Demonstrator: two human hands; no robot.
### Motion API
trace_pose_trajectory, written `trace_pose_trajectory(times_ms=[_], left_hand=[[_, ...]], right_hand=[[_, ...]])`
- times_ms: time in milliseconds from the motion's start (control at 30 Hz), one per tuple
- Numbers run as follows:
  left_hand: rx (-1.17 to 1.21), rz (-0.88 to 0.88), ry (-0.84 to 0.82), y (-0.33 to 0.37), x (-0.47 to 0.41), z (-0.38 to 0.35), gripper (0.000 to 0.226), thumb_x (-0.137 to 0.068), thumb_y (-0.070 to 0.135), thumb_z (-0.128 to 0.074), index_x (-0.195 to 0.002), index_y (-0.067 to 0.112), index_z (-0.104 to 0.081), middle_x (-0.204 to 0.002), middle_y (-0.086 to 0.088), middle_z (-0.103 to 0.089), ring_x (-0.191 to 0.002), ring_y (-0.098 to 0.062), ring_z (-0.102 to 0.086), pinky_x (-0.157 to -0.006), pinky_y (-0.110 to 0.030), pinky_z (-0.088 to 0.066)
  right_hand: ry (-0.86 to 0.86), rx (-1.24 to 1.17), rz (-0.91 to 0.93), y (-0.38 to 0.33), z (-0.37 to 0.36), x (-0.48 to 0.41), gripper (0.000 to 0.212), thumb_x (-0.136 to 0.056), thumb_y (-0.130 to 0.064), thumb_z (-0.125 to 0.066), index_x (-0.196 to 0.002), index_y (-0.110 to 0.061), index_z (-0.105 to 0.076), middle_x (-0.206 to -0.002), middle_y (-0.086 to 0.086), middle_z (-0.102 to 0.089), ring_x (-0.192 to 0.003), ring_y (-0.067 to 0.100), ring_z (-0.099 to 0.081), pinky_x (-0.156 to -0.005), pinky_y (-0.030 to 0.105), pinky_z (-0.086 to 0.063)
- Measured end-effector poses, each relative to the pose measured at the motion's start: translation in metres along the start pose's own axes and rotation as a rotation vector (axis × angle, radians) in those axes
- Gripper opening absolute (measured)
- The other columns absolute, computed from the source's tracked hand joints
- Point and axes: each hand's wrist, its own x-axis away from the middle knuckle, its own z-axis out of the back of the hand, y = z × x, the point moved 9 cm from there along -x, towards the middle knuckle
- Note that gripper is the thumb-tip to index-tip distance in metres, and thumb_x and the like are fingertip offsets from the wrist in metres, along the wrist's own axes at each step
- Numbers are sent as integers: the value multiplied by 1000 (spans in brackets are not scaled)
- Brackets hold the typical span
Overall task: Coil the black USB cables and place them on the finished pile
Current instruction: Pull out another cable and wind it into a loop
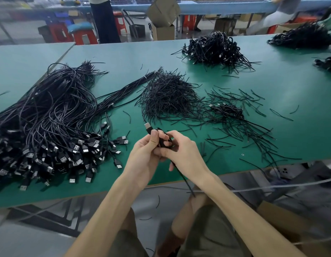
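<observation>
A left hand and right hand curl around one black USB cable above the near edge of the green surface, its plug jutting past the left thumb. Fingers hide most of the loops; the far heap is too tangled to read.

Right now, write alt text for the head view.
The left hand and right hand grip a partly coiled black USB cable over a green table. A heap of loose cables lies left, short black strands ahead, coiled bundles farther back.
</observation>
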Motion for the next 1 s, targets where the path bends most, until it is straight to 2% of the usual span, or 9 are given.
trace_pose_trajectory(times_ms=[100,200,267,367,433,500,600,733,1000], left_hand=[[-10,46,12,-8,3,5,30,-100,40,-49,-86,19,-65,-81,-3,-61,-63,-19,-58,-48,-31,-40],[-64,41,5,-6,2,10,30,-100,34,-51,-87,12,-67,-84,-10,-65,-67,-25,-60,-51,-39,-48],[-202,4,23,1,1,13,31,-98,31,-53,-87,5,-66,-85,-13,-69,-75,-28,-64,-64,-43,-56],[-465,-43,45,10,-1,16,31,-99,29,-52,-86,5,-67,-86,-9,-73,-88,-31,-68,-91,-40,-57],[-637,-78,39,16,-2,16,30,-102,27,-51,-84,10,-69,-91,-14,-72,-95,-35,-67,-96,-41,-52],[-753,-99,54,20,-3,20,28,-102,25,-52,-83,15,-70,-95,-18,-68,-91,-32,-63,-92,-39,-49],[-673,-82,76,19,0,26,27,-104,15,-52,-85,7,-70,-90,-15,-72,-81,-19,-65,-77,-30,-53],[-650,-67,76,15,1,25,26,-104,15,-53,-86,2,-69,-84,-10,-72,-80,-22,-69,-80,-31,-58],[-584,13,130,9,-2,33,16,-97,7,-65,-107,-6,-64,-85,-18,-77,-77,-24,-75,-72,-30,-63]], right_hand=[[-10,84,-12,6,-6,3,15,-94,-14,-68,-108,-15,-62,-79,3,-69,-39,11,-59,-42,24,-47],[5,220,-29,11,-6,2,8,-97,-13,-62,-104,-13,-62,-74,1,-66,-41,6,-60,-41,16,-42],[17,273,-20,13,-5,2,8,-99,-19,-61,-104,-13,-62,-79,2,-66,-48,10,-64,-45,18,-47],[13,335,13,14,-7,4,14,-100,-28,-60,-107,-16,-61,-84,1,-67,-61,19,-67,-59,38,-57],[26,342,41,13,-6,5,16,-99,-32,-62,-106,-18,-60,-85,-3,-66,-65,15,-63,-60,34,-53],[56,325,59,10,0,4,15,-96,-32,-66,-104,-21,-58,-82,-10,-62,-65,7,-58,-58,19,-44],[0,243,34,11,1,4,26,-90,-35,-74,-106,-23,-57,-81,-13,-61,-67,-1,-57,-61,13,-43],[-94,177,-34,17,-4,6,33,-87,-40,-77,-108,-25,-57,-87,-9,-63,-70,-4,-57,-65,8,-42],[43,348,19,14,13,2,17,-93,-16,-70,-109,-22,-66,-77,-10,-57,-66,5,-51,-66,28,-43]])
